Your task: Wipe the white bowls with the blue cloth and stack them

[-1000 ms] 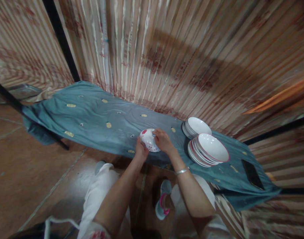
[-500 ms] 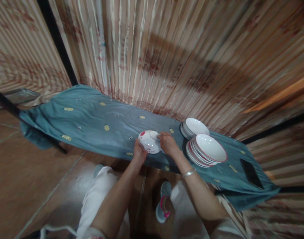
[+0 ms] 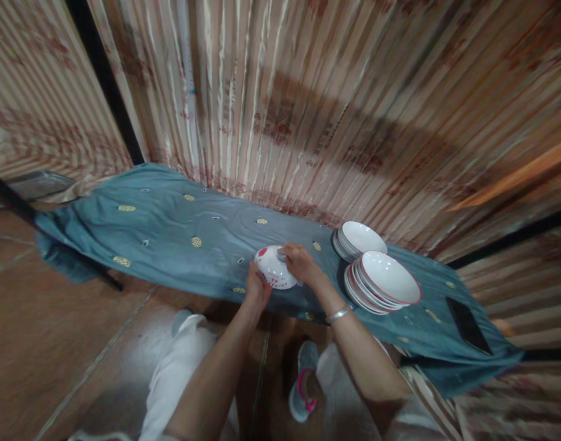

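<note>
My left hand [image 3: 258, 286] is closed on the left side of a white bowl [image 3: 277, 275] with red markings. The bowl is tipped upside down, its outer side and foot facing up, just above the cloth-covered table. My right hand [image 3: 303, 264] presses its curled fingers onto the bowl's foot; whether anything is in them is hidden. A small pale patch shows below that hand, too unclear to name. To the right stands a stack of red-rimmed white bowls [image 3: 391, 277], and behind it a second stack of white bowls [image 3: 364, 237].
A blue-green cloth [image 3: 170, 220] with yellow motifs covers the long narrow table. A black phone [image 3: 468, 324] lies near its right end. Dark metal posts [image 3: 108, 86] frame the table, and a patterned striped curtain [image 3: 280, 110] hangs behind it.
My right fingers have moved left across the bowl's foot, from its right edge toward its middle. The left hand keeps its hold, and the stacks stand as before.
</note>
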A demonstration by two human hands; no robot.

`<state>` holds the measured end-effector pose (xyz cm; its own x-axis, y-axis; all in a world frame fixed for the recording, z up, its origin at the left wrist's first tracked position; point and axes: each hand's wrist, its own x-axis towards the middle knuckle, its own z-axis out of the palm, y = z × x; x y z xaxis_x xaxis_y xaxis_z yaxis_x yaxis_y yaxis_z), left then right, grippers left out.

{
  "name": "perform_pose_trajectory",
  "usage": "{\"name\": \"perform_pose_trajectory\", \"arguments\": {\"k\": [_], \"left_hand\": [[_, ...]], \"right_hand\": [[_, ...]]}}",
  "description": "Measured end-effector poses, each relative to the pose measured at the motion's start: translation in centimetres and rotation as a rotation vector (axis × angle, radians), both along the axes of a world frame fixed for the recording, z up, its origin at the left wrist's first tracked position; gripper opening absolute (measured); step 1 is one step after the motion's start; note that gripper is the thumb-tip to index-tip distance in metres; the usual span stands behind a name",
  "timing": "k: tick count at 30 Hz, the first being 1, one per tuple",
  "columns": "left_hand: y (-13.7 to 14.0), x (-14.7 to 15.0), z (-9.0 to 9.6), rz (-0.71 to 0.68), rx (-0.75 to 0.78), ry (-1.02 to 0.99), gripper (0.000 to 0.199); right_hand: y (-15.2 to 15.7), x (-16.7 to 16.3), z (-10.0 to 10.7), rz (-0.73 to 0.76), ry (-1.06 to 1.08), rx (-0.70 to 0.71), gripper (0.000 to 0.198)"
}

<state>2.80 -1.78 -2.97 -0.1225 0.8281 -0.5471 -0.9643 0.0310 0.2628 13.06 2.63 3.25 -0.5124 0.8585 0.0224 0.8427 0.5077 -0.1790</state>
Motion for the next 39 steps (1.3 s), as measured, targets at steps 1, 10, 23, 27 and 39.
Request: {"name": "perform_pose_trajectory", "arguments": {"k": [1, 10, 23, 27, 39], "left_hand": [[0.0, 0.0, 0.1, 0.001, -0.005, 0.000, 0.048], [0.1, 0.0, -0.2, 0.000, -0.034, 0.019, 0.046], [0.3, 0.0, -0.5, -0.001, -0.010, 0.037, 0.045], [0.5, 0.0, -0.9, 0.018, -0.003, 0.025, 0.046], [0.4, -0.4, -2.0, 0.001, 0.042, -0.028, 0.042]], "right_hand": [[0.0, 0.2, -0.1, 0.017, 0.037, -0.017, 0.043], [-1.3, 2.9, 0.0, 0.057, 0.083, -0.082, 0.051], [0.2, 2.3, -0.7, -0.047, -0.078, 0.086, 0.037], [0.1, 1.9, -1.1, -0.010, 0.073, 0.181, 0.043], [-1.7, -1.3, -3.7, 0.451, -0.092, 0.292, 0.035]]}}
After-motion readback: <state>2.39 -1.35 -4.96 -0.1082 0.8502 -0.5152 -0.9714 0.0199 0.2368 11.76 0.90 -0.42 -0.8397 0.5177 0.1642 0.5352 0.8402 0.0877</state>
